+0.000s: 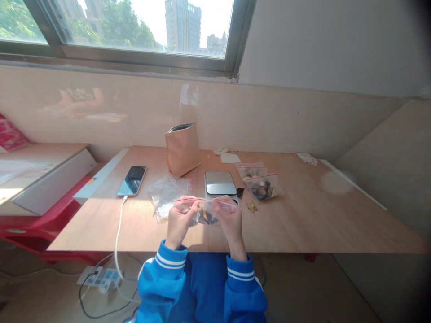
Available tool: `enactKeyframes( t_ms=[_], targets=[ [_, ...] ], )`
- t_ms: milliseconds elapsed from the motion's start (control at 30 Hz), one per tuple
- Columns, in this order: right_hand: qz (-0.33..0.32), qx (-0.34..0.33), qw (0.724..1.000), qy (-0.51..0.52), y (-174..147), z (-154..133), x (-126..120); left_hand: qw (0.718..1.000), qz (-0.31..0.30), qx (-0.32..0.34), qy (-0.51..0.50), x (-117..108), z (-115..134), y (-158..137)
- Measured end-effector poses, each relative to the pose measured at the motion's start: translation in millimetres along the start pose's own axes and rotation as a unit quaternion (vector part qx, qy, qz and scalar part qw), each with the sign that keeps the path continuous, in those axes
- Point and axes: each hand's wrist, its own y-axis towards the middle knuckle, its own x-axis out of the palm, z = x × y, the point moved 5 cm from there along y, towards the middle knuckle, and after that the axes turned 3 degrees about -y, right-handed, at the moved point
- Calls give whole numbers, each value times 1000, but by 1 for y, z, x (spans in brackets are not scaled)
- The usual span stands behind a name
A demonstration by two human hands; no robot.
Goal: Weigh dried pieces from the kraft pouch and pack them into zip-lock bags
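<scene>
Between my two hands is a clear zip bag (207, 216) with a red seal line along its top and dark pieces inside. My left hand (180, 221) pinches the bag's upper edge on the left. At the other end of the same edge, my right hand (229, 219) is closed on it. Just beyond the bag lies a small digital scale (220, 183) with a silver plate, its front part covered by the bag and my right hand. A pile of flat clear zip bags (166, 193) rests beside my left hand.
A brown paper pouch (182, 150) stands open behind the pile. Two filled zip bags (264, 187) lie right of the scale, near a dry leaf-like piece (252, 206). A phone (132, 181) with a white cable (118, 237) is at left. Crumpled tissue (307, 158) lies at back right.
</scene>
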Motion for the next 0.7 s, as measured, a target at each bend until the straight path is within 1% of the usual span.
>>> enactKeyframes(
  t_ms=[67,133,200,333,467,600,700],
  targets=[
    [-38,1,999,29,1,2,2,1000,-13,-8,-9,1,0,-1],
    [-85,-4,995,54,0,2,3,999,-48,-14,-20,3,1,-1],
    [-120,-4,990,71,0,3,4,997,-75,-14,-26,4,1,-1],
    [-151,14,984,93,-3,3,4,998,-63,5,-24,3,3,-1],
    [-148,24,984,93,-5,-1,5,997,-67,29,-15,5,6,-2],
    [-111,1,992,59,-4,-4,4,996,-64,57,-3,2,9,-3],
    [-77,13,996,39,-2,0,4,997,-53,55,10,1,7,-4]
  ],
)
